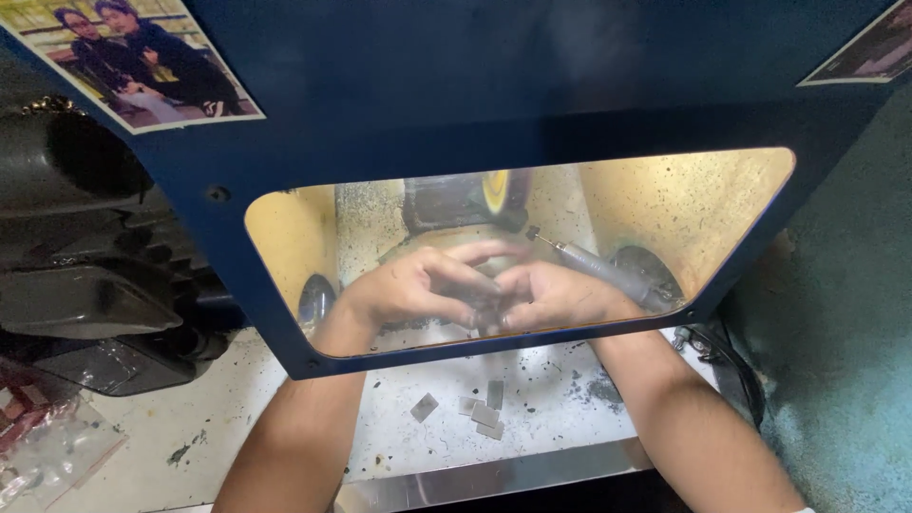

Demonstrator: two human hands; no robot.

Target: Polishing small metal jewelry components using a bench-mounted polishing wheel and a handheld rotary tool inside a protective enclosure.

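While both of my forearms pass under the lower edge of the blue hood (532, 104), I have little room: the window (703, 204) frames the hands closely, and yellow-lit walls stand on either side. Behind the hands sits a polishing wheel (465, 198), near the fingertips but apart from them. A handpiece tool (598, 264) lies slanted just behind my right hand (560, 296).

Left hand (413, 285): fingers curled inward, meeting the right at the centre. Right hand: curled likewise, knuckles up. Both grips are closed around a small workpiece (486, 309) pinched between the fingertips; it is mostly hidden and blurred through the window, so I cannot tell its shape.

Below the hood, the white bench (285, 418) shows dark dust. Several small grey metal pieces (484, 410) lie loose between my forearms, well short of the hands.
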